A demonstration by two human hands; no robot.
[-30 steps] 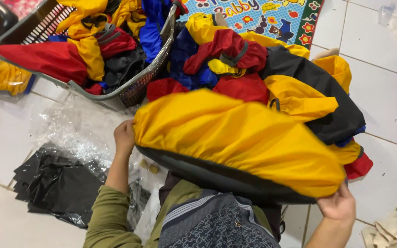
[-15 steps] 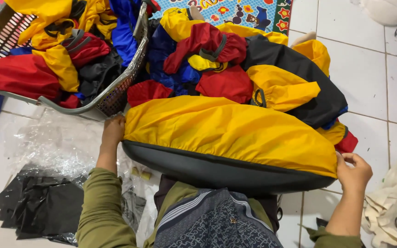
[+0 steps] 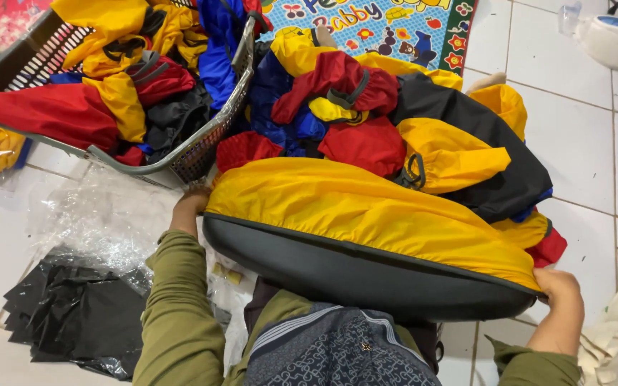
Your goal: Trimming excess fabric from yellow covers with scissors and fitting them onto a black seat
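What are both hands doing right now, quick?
Left hand: closed on the left end of the yellow and black cover.
Right hand: closed on the cover's right end.

I'm looking down at a glossy white tiled floor with grey grout (image 3: 581, 143), a colourful cartoon-print play mat (image 3: 395, 25) up top, crinkled clear plastic sheeting (image 3: 101, 221) on the left, flat bright light, soft shadows

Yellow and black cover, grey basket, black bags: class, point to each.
yellow and black cover (image 3: 366, 207), head view, on its yellow top.
grey basket (image 3: 205, 150), head view, on its mesh wall.
black bags (image 3: 73, 314), head view, mid-stack.
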